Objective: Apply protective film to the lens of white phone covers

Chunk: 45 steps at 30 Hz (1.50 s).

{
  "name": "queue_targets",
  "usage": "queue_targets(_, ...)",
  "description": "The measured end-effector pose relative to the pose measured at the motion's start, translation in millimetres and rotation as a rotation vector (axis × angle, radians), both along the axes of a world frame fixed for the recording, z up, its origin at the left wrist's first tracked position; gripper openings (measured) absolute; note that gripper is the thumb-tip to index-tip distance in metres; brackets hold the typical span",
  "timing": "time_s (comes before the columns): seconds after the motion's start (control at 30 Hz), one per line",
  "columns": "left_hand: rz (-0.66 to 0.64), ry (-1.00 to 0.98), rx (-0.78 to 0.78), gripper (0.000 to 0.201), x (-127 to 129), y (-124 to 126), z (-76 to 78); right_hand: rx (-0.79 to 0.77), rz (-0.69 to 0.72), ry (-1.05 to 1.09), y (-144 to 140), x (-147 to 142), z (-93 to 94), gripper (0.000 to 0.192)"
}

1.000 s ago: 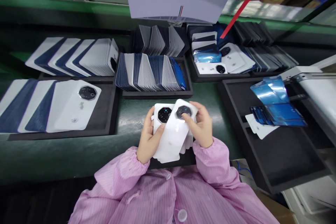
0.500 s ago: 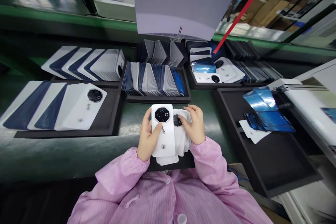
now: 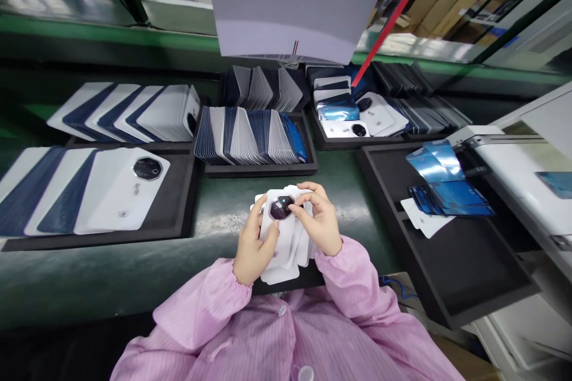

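Note:
My left hand [image 3: 254, 248] is closed on a white phone back panel [image 3: 282, 241], its thumb lying across the front. The panel carries a dark octagonal camera patch [image 3: 280, 207] and leans slightly to the right. At the patch's right edge, my right hand [image 3: 320, 220] has thumb and forefinger pinched together on the panel. More white panels [image 3: 305, 248] lie fanned beneath it, partly covered by the hands. Whether the right fingertips also grip one of these lower panels is hidden.
A black tray of white and navy panels [image 3: 181, 214] stands left. Ahead, another tray [image 3: 263, 171] holds tightly packed panels. At right, a black tray [image 3: 478, 286] bears blue film-covered pieces [image 3: 460, 196]. A printed sheet [image 3: 290, 6] hangs above the bench.
My right hand has moved left from the panels underneath onto the camera patch of the held panel. That panel has tipped from upright to a slight rightward lean. The view has shifted a little.

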State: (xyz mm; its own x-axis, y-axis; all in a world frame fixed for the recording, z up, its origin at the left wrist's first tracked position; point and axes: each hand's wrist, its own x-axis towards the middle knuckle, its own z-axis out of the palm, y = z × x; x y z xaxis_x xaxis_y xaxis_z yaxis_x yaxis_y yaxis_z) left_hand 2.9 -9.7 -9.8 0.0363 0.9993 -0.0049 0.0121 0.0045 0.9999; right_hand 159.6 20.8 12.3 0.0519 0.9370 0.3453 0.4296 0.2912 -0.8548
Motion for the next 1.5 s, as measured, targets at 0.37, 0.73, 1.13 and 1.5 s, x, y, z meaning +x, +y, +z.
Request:
queue_targets(0.37, 0.036, -0.456, -0.231, 0.066, -4.0, 12.5, 18.6, 0.386, 0.198, -0.283, -11.6, -3.4, 0.9, 0.011)
queue_targets(0.73, 0.026, -0.348, -0.218, 0.064, -6.7, 13.8, 18.3, 0.352, 0.244, -0.219, -12.6, -0.6, 1.9, 0.015)
queue_targets(1.13, 0.038, -0.315, -0.235, 0.065, -7.2, 14.2, 19.6, 0.307, 0.236, -0.235, -10.5, 0.0, 0.9, 0.018)
queue_targets(1.5, 0.044, -0.318, -0.220, 0.071, -7.0, 13.9, 16.8, 0.281, 0.238, -0.226, -10.6, -1.7, 0.6, 0.017)
